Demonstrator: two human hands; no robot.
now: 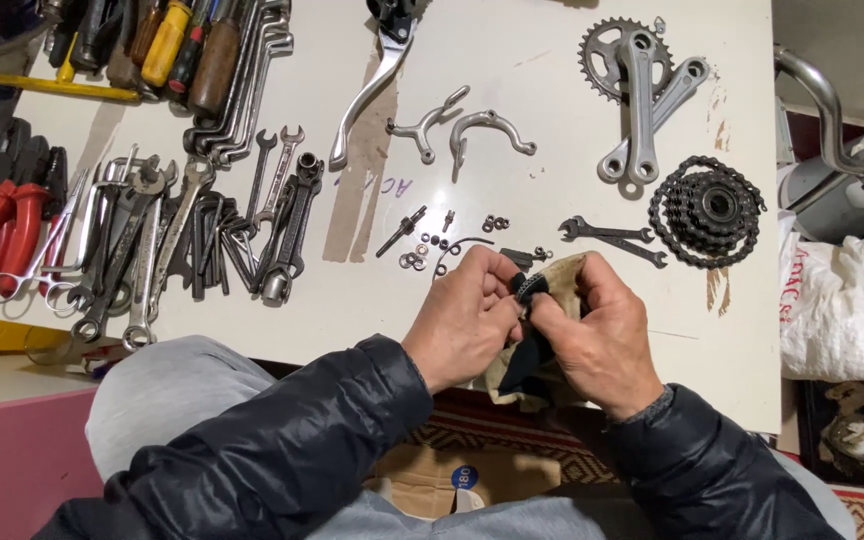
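Note:
My left hand [464, 318] and my right hand [600, 335] meet over the near edge of the white table [542, 160]. Together they pinch a small dark part [530, 289], wrapped in a stained tan-and-black rag [520, 368] that hangs down between them. Just beyond my fingers lie several small nuts and washers [420, 252], a short bolt [401, 231] and two thin flat spanners [613, 240]. What the dark part is cannot be told.
Farther back lie two brake caliper arms [462, 128], a brake lever [370, 85], a crankset with chainring [632, 85] and a cog cluster ringed by chain [707, 210]. Many wrenches [167, 235], screwdrivers [177, 45] and red-handled pliers [0, 240] fill the left. A white bag [832, 305] sits right.

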